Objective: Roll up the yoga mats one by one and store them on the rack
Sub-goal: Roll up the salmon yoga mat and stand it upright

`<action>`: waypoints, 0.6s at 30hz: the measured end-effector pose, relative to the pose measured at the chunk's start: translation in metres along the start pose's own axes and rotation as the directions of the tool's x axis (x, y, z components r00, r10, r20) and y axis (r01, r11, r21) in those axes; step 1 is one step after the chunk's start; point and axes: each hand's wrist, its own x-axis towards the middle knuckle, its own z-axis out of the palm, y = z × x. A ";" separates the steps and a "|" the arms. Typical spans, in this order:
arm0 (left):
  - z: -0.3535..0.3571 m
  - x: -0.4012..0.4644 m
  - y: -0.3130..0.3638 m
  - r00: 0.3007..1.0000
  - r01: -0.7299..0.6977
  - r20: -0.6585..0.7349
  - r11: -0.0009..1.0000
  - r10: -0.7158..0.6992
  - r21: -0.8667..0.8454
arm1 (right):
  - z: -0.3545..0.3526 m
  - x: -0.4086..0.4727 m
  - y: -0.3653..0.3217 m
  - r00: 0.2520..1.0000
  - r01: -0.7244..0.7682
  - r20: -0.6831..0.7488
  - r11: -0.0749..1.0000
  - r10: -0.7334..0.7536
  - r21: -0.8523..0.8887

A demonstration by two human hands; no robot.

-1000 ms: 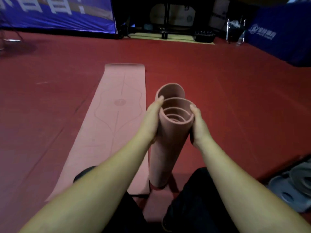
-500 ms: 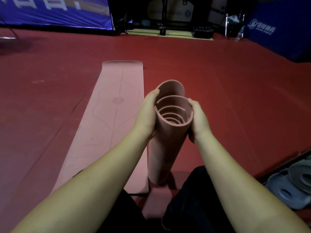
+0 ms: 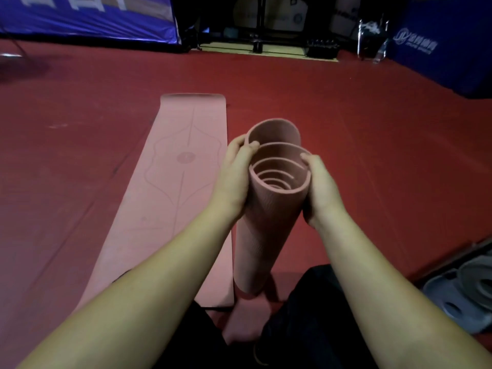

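Observation:
A pink rolled yoga mat [image 3: 263, 230] stands upright on its end on the red floor between my knees. Its loose spiral top faces me and an outer flap bulges at the back. My left hand [image 3: 235, 177] grips the roll's top left side, thumb hooked over the rim. My right hand [image 3: 320, 187] clasps the top right side, fingers wrapped behind it. A second pink yoga mat [image 3: 165, 198] lies flat and unrolled on the floor to the left, running away from me. No rack can be made out.
Red floor [image 3: 372, 145] stretches ahead and to both sides. Grey weight plates [image 3: 463, 294] lie at the right edge near my leg. Blue banners [image 3: 87, 17] and dark equipment [image 3: 266, 27] line the far wall.
My left thumb has moved over the rim of the roll and both hands have closed tighter round its top. The roll stays upright in the same place.

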 end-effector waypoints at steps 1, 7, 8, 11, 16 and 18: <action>-0.002 0.001 0.001 1.000 -0.018 0.023 1.000 0.019 -0.009 | -0.002 0.002 0.000 1.000 0.009 0.000 1.000 -0.009 0.021; -0.024 -0.018 -0.056 0.987 0.157 -0.043 0.982 -0.154 0.100 | -0.022 0.001 0.060 0.996 -0.071 -0.054 0.991 0.066 -0.110; -0.022 -0.018 -0.055 0.982 0.183 -0.058 0.979 -0.178 0.092 | -0.021 0.004 0.060 0.995 -0.090 -0.046 0.989 0.086 -0.116; -0.012 -0.007 -0.038 0.972 0.230 -0.059 0.972 -0.227 0.052 | -0.014 0.013 0.043 0.998 -0.069 -0.013 0.994 0.068 -0.088; -0.022 -0.003 -0.049 0.982 0.186 -0.051 0.973 -0.180 0.138 | -0.028 0.012 0.053 0.999 -0.034 -0.023 0.996 0.032 -0.078; -0.026 -0.013 -0.067 0.976 0.215 -0.088 0.953 -0.200 0.216 | -0.036 0.009 0.073 0.997 -0.061 -0.061 0.984 0.051 -0.165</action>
